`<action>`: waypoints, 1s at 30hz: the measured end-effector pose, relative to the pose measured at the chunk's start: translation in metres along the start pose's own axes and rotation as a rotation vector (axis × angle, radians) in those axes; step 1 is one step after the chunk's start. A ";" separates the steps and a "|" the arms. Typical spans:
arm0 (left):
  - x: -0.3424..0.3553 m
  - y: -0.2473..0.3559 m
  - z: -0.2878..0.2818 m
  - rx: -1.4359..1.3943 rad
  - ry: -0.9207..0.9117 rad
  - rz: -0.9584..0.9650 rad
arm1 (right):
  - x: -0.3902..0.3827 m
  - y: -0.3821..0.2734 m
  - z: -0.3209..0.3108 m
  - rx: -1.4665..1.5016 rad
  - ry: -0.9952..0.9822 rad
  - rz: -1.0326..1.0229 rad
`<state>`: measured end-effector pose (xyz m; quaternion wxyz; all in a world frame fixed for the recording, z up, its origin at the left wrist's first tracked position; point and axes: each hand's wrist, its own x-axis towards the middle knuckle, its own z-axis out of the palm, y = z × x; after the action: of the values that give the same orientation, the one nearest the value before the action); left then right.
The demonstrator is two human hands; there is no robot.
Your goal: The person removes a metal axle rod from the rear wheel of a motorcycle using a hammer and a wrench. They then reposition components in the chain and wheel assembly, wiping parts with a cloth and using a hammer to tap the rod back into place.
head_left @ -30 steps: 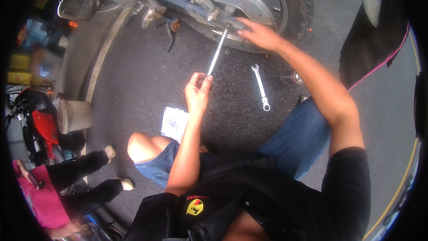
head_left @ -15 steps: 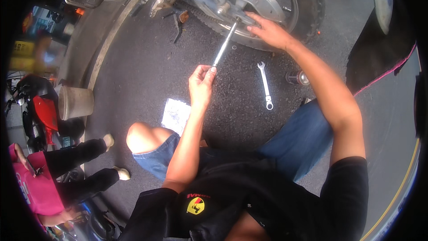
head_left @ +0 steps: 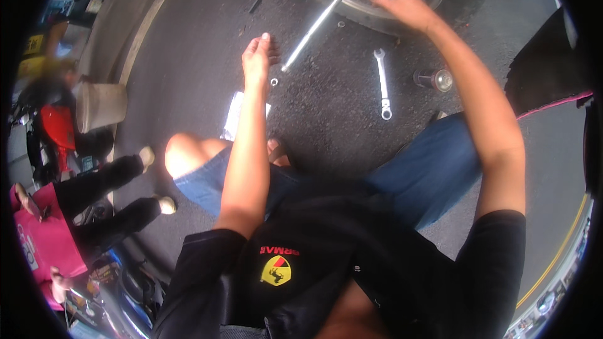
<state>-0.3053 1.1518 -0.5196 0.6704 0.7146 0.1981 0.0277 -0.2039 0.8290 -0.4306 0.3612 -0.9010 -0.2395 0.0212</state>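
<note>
One silver bar slants from one wheel, upper centre; left hand just beside it, fingers loosely parted; right hand at the wheel, fingers spread. One wrench, one can lie right of centre.

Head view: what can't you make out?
Tyre: cut off by the head view's top edge.
Paper: partly behind the left forearm, head view.
Rod: far end too blurred in the head view to tell its seating.
Ring: too small in the head view to tell nut from washer.
</note>
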 end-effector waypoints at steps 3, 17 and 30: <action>0.037 -0.075 -0.035 0.548 0.059 -0.162 | -0.001 -0.003 -0.001 0.034 -0.027 0.023; 0.075 -0.088 0.015 0.802 -0.013 0.002 | -0.017 -0.018 -0.039 -0.258 -0.174 0.090; 0.095 0.105 0.149 0.150 -0.411 0.207 | -0.033 0.004 -0.086 -0.237 -0.164 0.161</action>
<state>-0.1466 1.0384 -0.4546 0.6354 0.7693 -0.0154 -0.0647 -0.2135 0.7565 -0.3740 0.2288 -0.9487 -0.1962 0.0952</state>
